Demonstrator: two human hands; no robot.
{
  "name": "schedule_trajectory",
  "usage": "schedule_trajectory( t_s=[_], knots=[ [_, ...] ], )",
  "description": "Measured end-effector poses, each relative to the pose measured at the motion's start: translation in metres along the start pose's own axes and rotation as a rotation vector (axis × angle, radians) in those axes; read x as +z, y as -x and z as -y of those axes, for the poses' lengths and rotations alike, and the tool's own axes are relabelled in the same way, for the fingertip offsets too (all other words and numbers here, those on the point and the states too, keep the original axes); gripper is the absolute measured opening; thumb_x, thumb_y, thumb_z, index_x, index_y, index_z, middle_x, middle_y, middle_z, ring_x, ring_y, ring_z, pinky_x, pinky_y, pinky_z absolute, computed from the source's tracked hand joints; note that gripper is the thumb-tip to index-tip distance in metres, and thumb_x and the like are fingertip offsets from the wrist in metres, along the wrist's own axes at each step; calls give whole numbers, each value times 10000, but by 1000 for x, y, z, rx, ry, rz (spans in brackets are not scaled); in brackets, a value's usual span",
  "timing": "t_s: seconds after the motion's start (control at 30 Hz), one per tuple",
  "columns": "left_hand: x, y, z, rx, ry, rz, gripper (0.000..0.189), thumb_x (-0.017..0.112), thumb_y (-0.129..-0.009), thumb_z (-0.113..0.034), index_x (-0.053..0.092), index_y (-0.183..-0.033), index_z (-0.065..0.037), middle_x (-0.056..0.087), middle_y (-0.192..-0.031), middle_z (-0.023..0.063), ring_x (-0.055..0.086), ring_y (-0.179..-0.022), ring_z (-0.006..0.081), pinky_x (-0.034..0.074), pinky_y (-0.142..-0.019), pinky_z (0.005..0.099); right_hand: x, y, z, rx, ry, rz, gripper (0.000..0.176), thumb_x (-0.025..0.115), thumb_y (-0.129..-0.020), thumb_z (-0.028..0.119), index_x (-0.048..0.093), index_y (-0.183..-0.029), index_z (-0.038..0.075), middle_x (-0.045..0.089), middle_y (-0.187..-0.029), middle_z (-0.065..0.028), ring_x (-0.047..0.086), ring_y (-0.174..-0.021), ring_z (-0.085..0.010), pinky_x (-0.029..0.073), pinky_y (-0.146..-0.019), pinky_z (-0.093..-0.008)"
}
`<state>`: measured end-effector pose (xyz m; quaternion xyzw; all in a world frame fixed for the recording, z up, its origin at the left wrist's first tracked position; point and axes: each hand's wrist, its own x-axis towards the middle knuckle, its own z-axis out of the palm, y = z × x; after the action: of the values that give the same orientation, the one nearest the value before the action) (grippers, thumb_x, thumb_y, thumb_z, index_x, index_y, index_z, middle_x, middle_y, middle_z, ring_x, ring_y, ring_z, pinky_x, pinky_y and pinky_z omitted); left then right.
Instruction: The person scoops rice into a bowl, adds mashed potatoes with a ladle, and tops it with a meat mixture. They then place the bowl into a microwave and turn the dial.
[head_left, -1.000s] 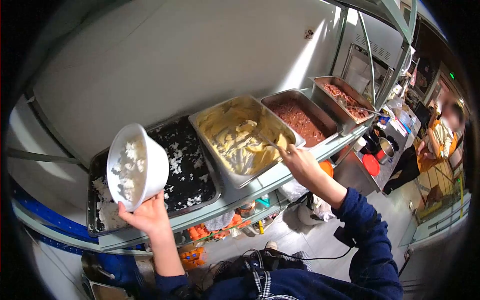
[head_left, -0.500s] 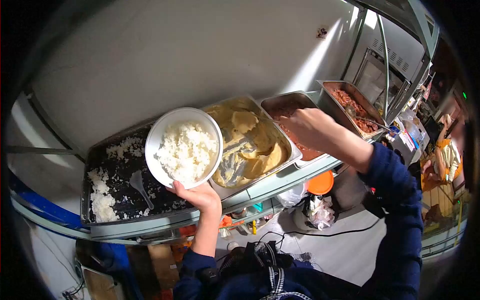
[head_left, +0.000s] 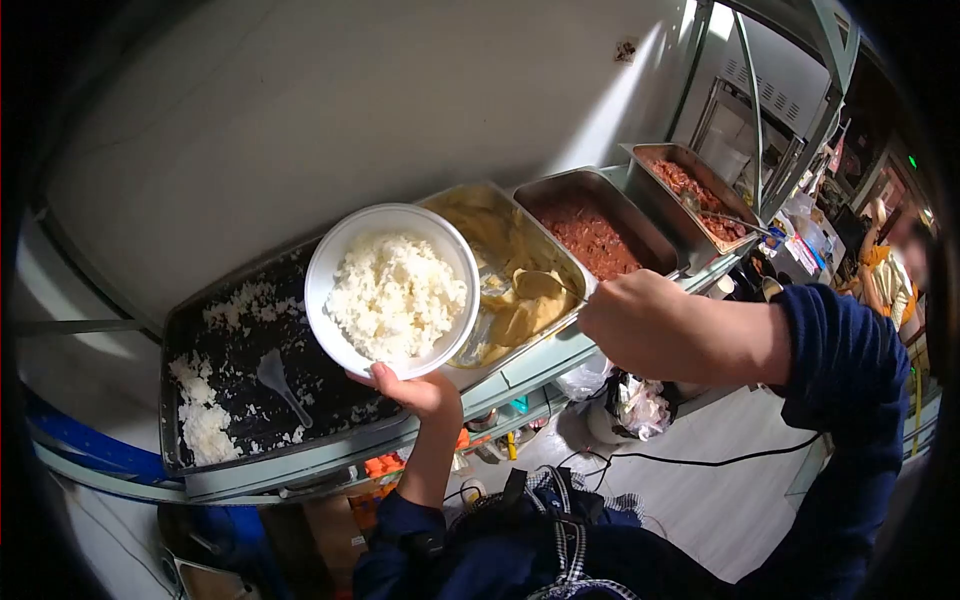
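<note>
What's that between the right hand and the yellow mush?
A spoon: its handle runs from the right hand to the yellow mush, as the head view shows.

bowl [head_left: 318, 290] wht | rice [head_left: 400, 290] wht | mash [head_left: 535, 315] ylw | tray [head_left: 340, 398] blk | sleeve [head_left: 845, 350] nvy | strap [head_left: 570, 545] blk/wht chk

The left hand [head_left: 425, 392] grips a white bowl [head_left: 322, 290] of rice [head_left: 395, 298] by its near edge, covering part of the dark tray [head_left: 345, 400] where a scoop [head_left: 275, 376] lies among scattered grains. The right hand [head_left: 640, 328] holds a spoon [head_left: 566, 289] (its bowl heaped with yellow mash [head_left: 538, 286]) over the mash pan [head_left: 540, 234]. Beyond stand two metal pans of reddish-brown food [head_left: 583, 232].
</note>
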<state>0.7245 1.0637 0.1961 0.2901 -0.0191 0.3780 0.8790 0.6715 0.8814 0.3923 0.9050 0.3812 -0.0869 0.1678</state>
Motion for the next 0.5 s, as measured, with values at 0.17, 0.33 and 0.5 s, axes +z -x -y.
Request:
schedule_trajectory(
  t_s=[0.17, 0.33, 0.5],
  knots=[
    [2, -1, -6, -36, -36, -10, 652, 426, -797, -360, 161, -1332, -99, 231, -1357, 171, 299, -1240, 309, 265, -1015, 456, 19, -27, -21, -288, 258, -43, 109, 596, -670, 128, 656, -608, 62, 589, -669, -45, 622, -631, -197, 502, -559, -316],
    [0, -1, -6, -38, -49, -3, 649, 421, -815, -374, 147, -1354, -137, 234, -1368, 147, 294, -1243, 299, 253, -1024, 455, 11, -50, -27, 170, -342, 247, 142, 520, -691, 64, 661, -689, 43, 581, -590, -78, 540, -501, -169, 438, -486, -271],
    [5, -2, -6, -19, -21, -15, 634, 427, -804, -343, 162, -1317, -80, 247, -1331, 186, 320, -1215, 305, 273, -1004, 456, 1, -51, -44, 439, -756, 426, 170, 487, -722, 23, 641, -793, 4, 500, -516, -16, 434, -384, -74, 323, -336, -238]
  ],
)
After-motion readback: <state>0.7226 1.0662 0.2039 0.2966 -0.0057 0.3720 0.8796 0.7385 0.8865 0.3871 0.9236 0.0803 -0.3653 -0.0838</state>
